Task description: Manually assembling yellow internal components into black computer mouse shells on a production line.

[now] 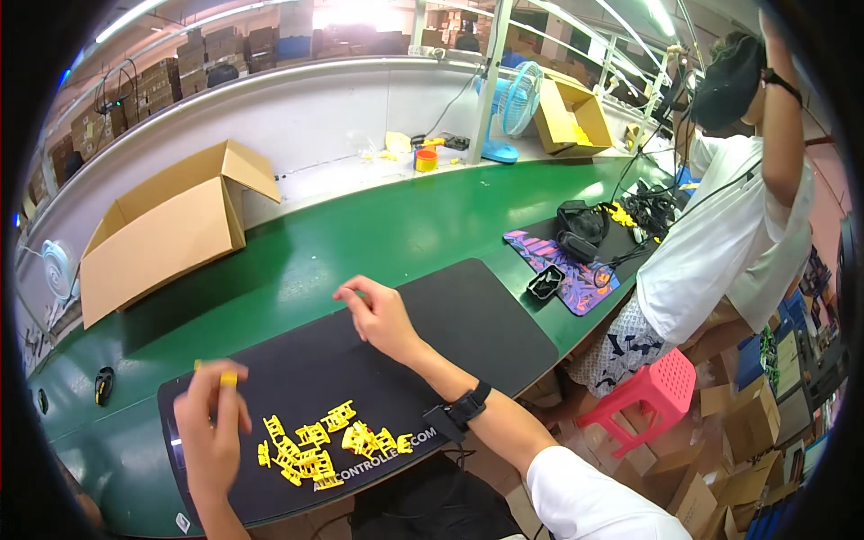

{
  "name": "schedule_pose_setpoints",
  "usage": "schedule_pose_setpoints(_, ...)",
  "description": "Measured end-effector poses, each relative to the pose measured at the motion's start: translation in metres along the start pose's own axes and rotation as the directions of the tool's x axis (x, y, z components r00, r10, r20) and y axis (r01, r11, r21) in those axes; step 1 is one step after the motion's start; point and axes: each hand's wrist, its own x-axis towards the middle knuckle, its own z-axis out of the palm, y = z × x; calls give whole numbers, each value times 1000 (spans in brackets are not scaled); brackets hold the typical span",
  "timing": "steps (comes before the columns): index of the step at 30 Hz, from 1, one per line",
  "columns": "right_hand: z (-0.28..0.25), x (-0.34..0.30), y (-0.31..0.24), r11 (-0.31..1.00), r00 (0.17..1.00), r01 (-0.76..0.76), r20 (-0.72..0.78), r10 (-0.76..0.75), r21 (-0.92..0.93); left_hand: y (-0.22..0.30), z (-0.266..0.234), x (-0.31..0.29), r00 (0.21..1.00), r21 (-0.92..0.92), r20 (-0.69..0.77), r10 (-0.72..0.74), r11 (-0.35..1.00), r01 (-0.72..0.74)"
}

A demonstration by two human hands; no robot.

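A long green table [396, 216] runs across the scene from near left to far right. At its right side stands a co-worker [697, 270] in a white shirt, both arms raised. A black mat [477, 333] lies along the table's near edge, and beyond it on the left sits a cardboard box [166, 243], its flaps unfolded. A pink stool [652, 391] stands on the floor to the near right, and a blue fan [517, 103] stands toward the far side. The right hand [382, 315] hovers over the mat's far part, fingers half bent and loosely spread, with nothing visible in its grasp. The left hand [211, 414], blurred, is raised over the mat's left end, its fingers closed around a small yellow piece [229, 379] near the fingertips. Between the hands, nearer the person, yellow plastic parts [310, 450] lie in a loose heap on the mat, some overlapping, a few just beside the rest.
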Motion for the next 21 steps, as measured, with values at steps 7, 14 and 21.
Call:
schedule_pose_setpoints(7,57,26,-9,950,951,309,27,-308,-42,-78,50,75,984,96,134,120,986,-133)
schedule_pose_setpoints(14,54,6,9,793,828,536,362,-428,-289,-135,66,46,982,175,140,129,973,-152)
schedule_pose_setpoints(21,56,6,21,745,777,590,468,-420,-311,-143,65,42,978,214,158,136,962,-169)
